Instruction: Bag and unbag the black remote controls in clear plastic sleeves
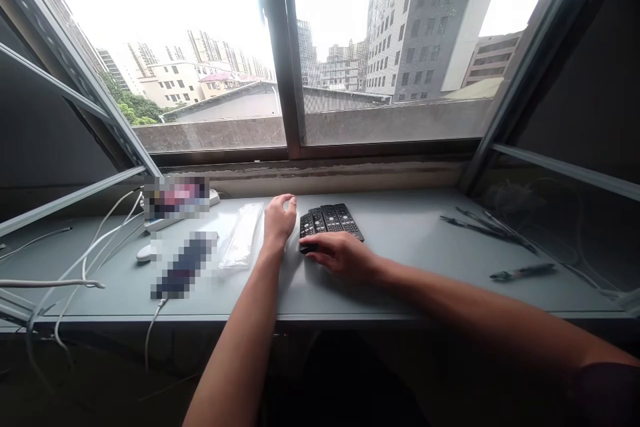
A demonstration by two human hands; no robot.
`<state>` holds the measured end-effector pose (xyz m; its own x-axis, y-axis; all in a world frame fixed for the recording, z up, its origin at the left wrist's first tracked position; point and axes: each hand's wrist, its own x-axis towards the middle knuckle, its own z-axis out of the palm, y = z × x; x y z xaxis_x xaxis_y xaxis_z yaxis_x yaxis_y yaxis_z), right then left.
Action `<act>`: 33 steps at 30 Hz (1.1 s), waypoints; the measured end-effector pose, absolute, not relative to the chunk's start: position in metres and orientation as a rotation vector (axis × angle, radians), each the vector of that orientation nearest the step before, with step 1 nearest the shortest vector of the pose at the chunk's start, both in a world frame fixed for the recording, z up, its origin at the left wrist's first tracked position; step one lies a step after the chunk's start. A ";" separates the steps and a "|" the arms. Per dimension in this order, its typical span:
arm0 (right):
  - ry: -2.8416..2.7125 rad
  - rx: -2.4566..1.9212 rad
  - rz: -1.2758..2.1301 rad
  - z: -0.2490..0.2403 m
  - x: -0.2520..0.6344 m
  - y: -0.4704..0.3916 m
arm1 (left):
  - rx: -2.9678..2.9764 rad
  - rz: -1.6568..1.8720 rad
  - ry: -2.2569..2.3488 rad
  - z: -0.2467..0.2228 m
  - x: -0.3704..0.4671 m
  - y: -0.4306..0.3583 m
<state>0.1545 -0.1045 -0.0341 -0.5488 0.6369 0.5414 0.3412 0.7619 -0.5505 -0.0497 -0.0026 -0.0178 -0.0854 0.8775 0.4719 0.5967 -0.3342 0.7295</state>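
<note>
Both forearms bare to above elbow. Left hand (279, 219) and right hand (340, 255): no rings, watch or gloves visible. Dark short sleeve (607, 393) edge at right upper arm, bottom-right corner.

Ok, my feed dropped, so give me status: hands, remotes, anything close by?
Left hand loosely curled, beside the remote controls, holding nothing. Right hand flat on their near ends. Clear plastic bag just left; cables further left.

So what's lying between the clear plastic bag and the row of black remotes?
Only the left hand, loosely curled on the grey ledge, sits between the clear plastic bag and the black remotes; the head view shows this.
</note>
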 end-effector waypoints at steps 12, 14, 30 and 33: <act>-2.412 -0.791 -0.110 -0.046 0.160 -0.088 | 2.183 0.843 2.054 -0.018 -0.048 -0.019; -2.395 -0.791 -0.081 -0.045 0.158 -0.089 | 2.197 0.789 2.053 -0.018 -0.048 -0.020; -2.337 -0.866 -0.004 -0.041 0.155 -0.093 | 2.230 0.725 2.103 -0.019 -0.050 -0.019; -2.321 -0.858 0.010 -0.040 0.155 -0.096 | 2.126 0.737 2.289 -0.019 -0.053 -0.019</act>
